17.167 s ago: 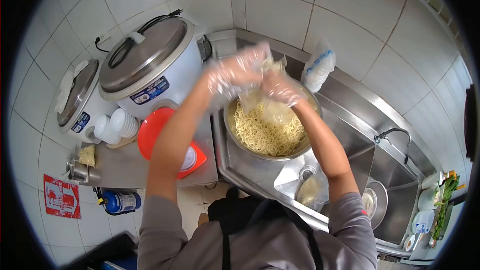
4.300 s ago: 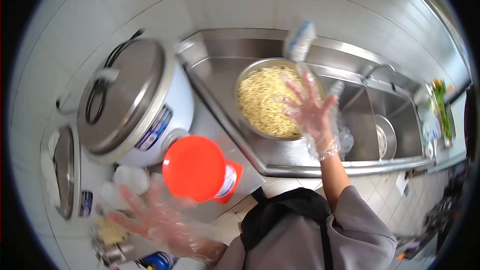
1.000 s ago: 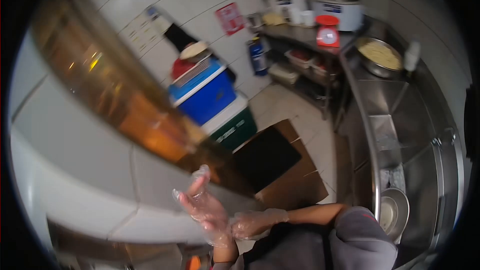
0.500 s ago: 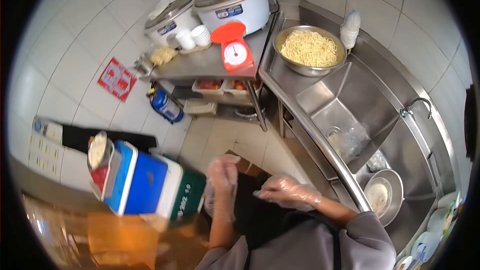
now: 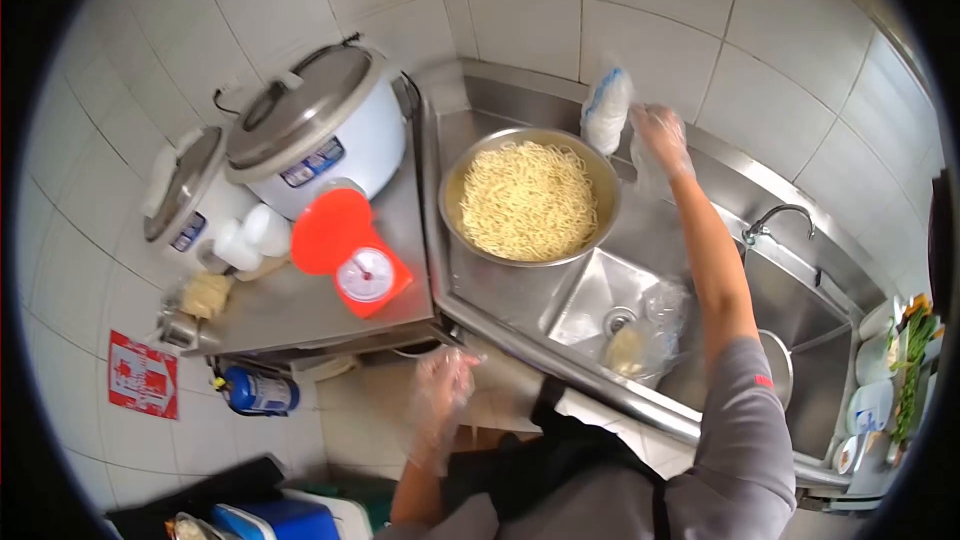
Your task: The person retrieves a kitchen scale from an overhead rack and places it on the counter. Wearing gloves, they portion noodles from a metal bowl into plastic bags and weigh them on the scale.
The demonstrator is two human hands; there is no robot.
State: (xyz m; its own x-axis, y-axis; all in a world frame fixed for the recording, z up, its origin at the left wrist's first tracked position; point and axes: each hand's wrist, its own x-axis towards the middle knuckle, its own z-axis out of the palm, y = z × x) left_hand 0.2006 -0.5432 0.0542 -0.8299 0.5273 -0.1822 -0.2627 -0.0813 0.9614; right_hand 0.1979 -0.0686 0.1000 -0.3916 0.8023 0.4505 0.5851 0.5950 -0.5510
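Both my hands wear loose clear plastic gloves. My right hand (image 5: pixel 662 138) is stretched out to the back of the steel counter, just right of a stack of white cups or bowls in a plastic sleeve (image 5: pixel 607 112). Its fingers are extended toward the stack; whether they touch it I cannot tell. My left hand (image 5: pixel 445 385) hangs before my body near the counter corner, fingers loosely bent and apart, with nothing visible in it. Left of the stack, a large steel bowl (image 5: pixel 608 215) holds a heap of yellow noodles (image 5: pixel 528 202).
A red kitchen scale (image 5: pixel 375 285), white cups (image 5: pixel 250 237) and two rice cookers (image 5: pixel 318 125) stand on the left table. In the sink (image 5: pixel 600 290) lies a clear plastic bag (image 5: pixel 655 325). A tap (image 5: pixel 780 220) rises behind it. Coolers (image 5: pixel 290 515) stand at lower left.
My right hand has gone from in front of my body to beside the sleeved stack. The view has turned right and come closer to the counter. My left hand stays low.
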